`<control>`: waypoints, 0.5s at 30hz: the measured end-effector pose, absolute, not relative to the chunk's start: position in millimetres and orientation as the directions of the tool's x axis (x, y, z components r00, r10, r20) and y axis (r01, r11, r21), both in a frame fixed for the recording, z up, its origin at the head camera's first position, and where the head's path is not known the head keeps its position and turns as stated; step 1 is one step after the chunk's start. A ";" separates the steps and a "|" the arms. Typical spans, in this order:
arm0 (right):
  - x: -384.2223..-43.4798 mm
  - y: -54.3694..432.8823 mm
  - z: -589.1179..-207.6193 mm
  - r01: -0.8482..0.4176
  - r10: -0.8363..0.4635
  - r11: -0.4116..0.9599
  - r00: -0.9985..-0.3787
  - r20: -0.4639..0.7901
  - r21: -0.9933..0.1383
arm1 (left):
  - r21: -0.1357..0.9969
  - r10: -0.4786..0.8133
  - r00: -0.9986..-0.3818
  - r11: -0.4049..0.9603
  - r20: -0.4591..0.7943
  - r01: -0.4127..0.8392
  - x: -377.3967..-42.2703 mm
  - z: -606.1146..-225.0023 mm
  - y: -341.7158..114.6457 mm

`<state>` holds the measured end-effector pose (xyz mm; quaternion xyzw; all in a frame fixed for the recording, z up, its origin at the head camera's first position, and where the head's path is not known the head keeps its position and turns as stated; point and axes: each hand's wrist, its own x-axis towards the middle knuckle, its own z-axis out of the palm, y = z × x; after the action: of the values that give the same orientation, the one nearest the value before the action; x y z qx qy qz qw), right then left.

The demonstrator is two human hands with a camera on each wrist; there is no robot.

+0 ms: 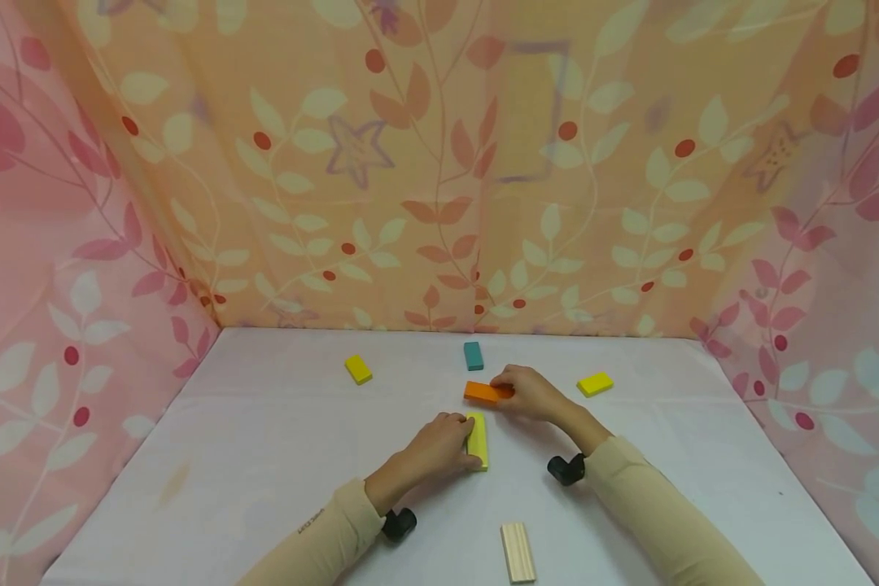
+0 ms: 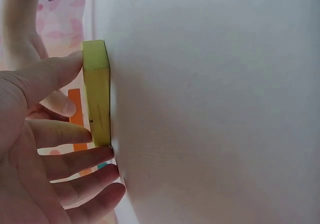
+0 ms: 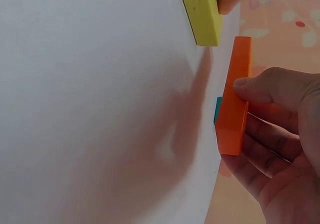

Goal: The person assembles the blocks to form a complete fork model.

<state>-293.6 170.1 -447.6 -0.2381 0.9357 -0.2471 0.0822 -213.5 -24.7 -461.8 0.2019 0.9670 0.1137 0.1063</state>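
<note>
A yellow-green wooden block (image 1: 478,442) lies lengthwise on the white table, and the left hand (image 1: 439,446) grips it at its two ends between thumb and forefinger. The left wrist view shows the thumb on the near end of this block (image 2: 97,94), the other fingers spread past the far end. Just beyond it, the right hand (image 1: 531,393) pinches an orange block (image 1: 481,392) between thumb and fingers. In the right wrist view the orange block (image 3: 235,99) appears raised off the table, its shadow falling beside it.
A teal block (image 1: 473,356) lies behind the orange one. Two yellow blocks sit farther out, one at the back left (image 1: 358,369) and one at the right (image 1: 595,384). A plain wood block (image 1: 518,553) lies near the front. Patterned curtains (image 1: 439,163) enclose the table's back and sides.
</note>
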 end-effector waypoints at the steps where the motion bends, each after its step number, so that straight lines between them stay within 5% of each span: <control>1: -293.9 168.3 -446.8 -0.405 -0.491 0.762 -0.870 -0.042 -0.505 | 0.264 0.414 -0.896 0.893 -0.160 0.365 -213.6 -461.6 -24.7; 15: -299.4 153.5 -446.3 -0.446 -0.560 0.738 -0.823 -0.092 -0.507 | 0.281 0.430 -0.891 0.882 -0.147 0.379 -215.0 -463.5 -26.8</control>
<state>-299.4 153.5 -446.3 -0.2720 0.9244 -0.2389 0.1200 -215.0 -26.8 -463.5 0.2098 0.9645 0.1231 0.1032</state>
